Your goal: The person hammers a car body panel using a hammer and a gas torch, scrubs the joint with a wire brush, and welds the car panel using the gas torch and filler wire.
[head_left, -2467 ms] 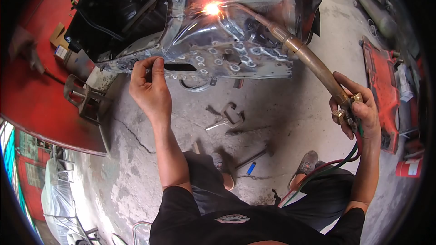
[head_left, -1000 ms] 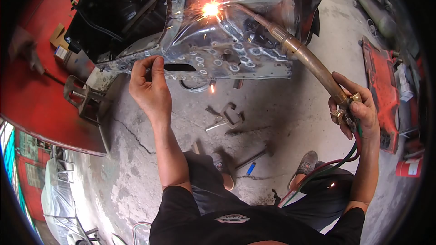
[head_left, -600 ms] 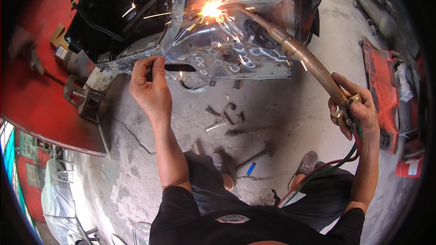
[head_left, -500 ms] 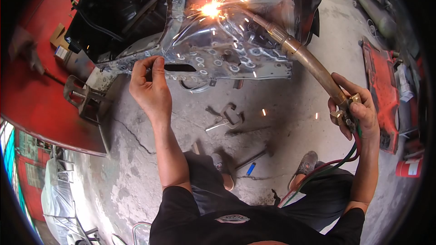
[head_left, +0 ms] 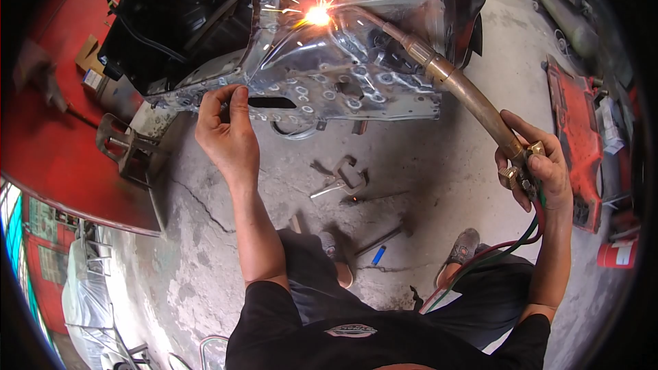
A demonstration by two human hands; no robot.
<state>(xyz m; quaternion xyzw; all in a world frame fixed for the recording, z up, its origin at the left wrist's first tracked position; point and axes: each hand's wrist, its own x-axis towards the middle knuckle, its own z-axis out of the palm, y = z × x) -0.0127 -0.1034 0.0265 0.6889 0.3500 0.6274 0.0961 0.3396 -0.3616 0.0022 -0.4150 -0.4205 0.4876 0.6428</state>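
Observation:
My right hand (head_left: 538,164) is wrapped round the valve end of a brass torch (head_left: 473,99), whose thin tip points up and left. At that tip a bright orange glow with sparks (head_left: 317,16) burns on a grey metal car body part (head_left: 404,96). Red and green hoses (head_left: 490,255) run from the torch's lower end. My left hand (head_left: 229,123) is raised in a pinch by the near edge of the body part; a thin rod seems to reach from it toward the glow.
On the floor lie a locking clamp (head_left: 346,177), a hammer (head_left: 384,236) and a blue lighter-like object (head_left: 379,255). A red car panel (head_left: 68,151) is at the left, with a metal stand (head_left: 127,147) beside it. Another red part (head_left: 579,144) and gas cylinders (head_left: 565,17) are at the right.
The spark spray grew, then shrank to a smaller burst around the glow. A small glowing speck now shows on the floor near the clamp. Both hands and the torch have hardly moved.

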